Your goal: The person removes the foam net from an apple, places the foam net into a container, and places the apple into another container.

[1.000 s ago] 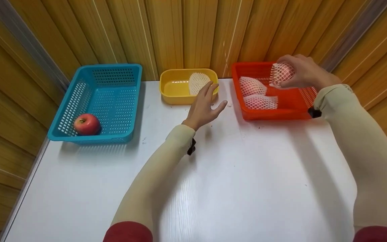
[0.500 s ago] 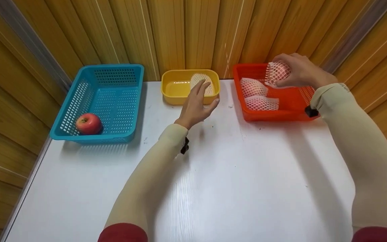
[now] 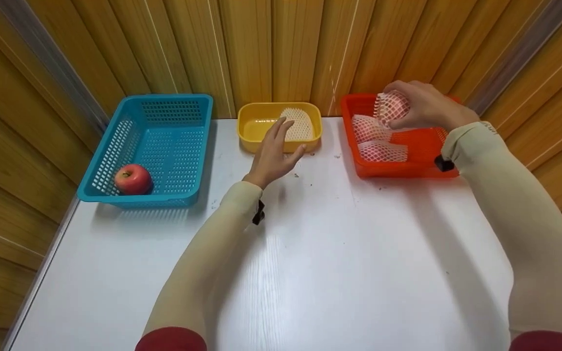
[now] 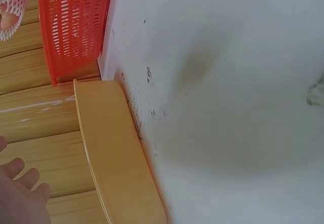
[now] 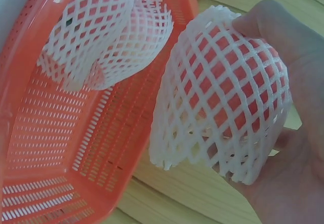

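My right hand (image 3: 425,103) grips an apple in a white foam net (image 3: 392,109) above the red basket (image 3: 383,169). Seen from the right wrist, thumb and fingers wrap round the netted apple (image 5: 228,82), and the net's loose end hangs past the fruit. Two more netted apples (image 3: 370,128) lie at the left side of that basket. My left hand (image 3: 272,158), fingers extended and holding nothing, hovers in front of the yellow container (image 3: 256,145). Inside that container lies an empty-looking foam net (image 3: 299,124).
A blue basket (image 3: 139,200) stands at the left with one bare red apple (image 3: 133,179) in its near left corner. Wood-panelled walls (image 3: 295,53) close off the back and both sides of the white table (image 3: 334,253).
My right hand has carried the netted apple leftward over the red basket. My left hand has drawn left and slightly back from the yellow container. The view has shifted a little.
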The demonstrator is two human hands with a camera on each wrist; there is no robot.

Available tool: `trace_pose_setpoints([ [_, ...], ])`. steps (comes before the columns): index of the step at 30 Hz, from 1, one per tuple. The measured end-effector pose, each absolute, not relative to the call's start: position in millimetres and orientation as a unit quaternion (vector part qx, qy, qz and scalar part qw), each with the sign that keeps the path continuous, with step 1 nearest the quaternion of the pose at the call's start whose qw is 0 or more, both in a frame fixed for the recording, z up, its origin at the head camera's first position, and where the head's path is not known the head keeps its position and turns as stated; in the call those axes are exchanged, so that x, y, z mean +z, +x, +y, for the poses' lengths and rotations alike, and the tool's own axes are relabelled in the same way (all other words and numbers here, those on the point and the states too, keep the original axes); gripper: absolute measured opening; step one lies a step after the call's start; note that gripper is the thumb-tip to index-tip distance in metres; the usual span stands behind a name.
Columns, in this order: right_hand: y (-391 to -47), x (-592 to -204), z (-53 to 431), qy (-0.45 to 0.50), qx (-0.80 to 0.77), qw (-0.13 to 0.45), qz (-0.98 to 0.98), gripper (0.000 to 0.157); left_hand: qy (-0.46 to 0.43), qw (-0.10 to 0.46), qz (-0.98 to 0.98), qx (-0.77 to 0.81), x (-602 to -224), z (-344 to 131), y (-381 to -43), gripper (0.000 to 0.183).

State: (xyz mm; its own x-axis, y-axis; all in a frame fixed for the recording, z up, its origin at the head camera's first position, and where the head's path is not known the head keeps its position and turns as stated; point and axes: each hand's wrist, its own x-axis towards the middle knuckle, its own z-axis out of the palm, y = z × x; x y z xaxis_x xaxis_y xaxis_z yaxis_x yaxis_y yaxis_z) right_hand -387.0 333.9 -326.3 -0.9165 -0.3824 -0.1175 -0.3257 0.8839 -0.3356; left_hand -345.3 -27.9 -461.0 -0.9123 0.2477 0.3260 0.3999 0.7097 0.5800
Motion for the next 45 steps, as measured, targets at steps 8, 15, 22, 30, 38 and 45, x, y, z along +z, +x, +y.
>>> trace_pose_setpoints([
  [8,-388.3,-327.2,317.8,-0.181,-0.162,0.104,0.965,0.086,-0.153,0.112,-0.918,-0.347,-463.1,-41.2,-343.5,0.070],
  [15,-390.0,-333.0,304.2,-0.183,-0.163,0.111,0.963,0.086,-0.133,0.111,-0.923,-0.343,-464.7,-52.1,-341.1,0.071],
  [22,-390.7,-339.2,292.6,-0.178,-0.174,0.125,0.960,0.084,-0.131,0.125,-0.922,-0.342,-465.6,-62.4,-338.7,0.070],
  [30,-391.8,-348.6,281.2,-0.181,-0.181,0.128,0.958,0.082,-0.122,0.128,-0.924,-0.338,-468.5,-71.8,-337.2,0.070],
  [38,-393.3,-358.4,267.7,-0.197,-0.175,0.124,0.957,0.081,-0.119,0.132,-0.924,-0.340,-472.9,-78.8,-335.6,0.070],
  [45,-397.7,-364.2,249.8,-0.235,-0.172,0.117,0.949,0.081,-0.118,0.137,-0.925,-0.335,-474.4,-86.0,-333.8,0.071],
])
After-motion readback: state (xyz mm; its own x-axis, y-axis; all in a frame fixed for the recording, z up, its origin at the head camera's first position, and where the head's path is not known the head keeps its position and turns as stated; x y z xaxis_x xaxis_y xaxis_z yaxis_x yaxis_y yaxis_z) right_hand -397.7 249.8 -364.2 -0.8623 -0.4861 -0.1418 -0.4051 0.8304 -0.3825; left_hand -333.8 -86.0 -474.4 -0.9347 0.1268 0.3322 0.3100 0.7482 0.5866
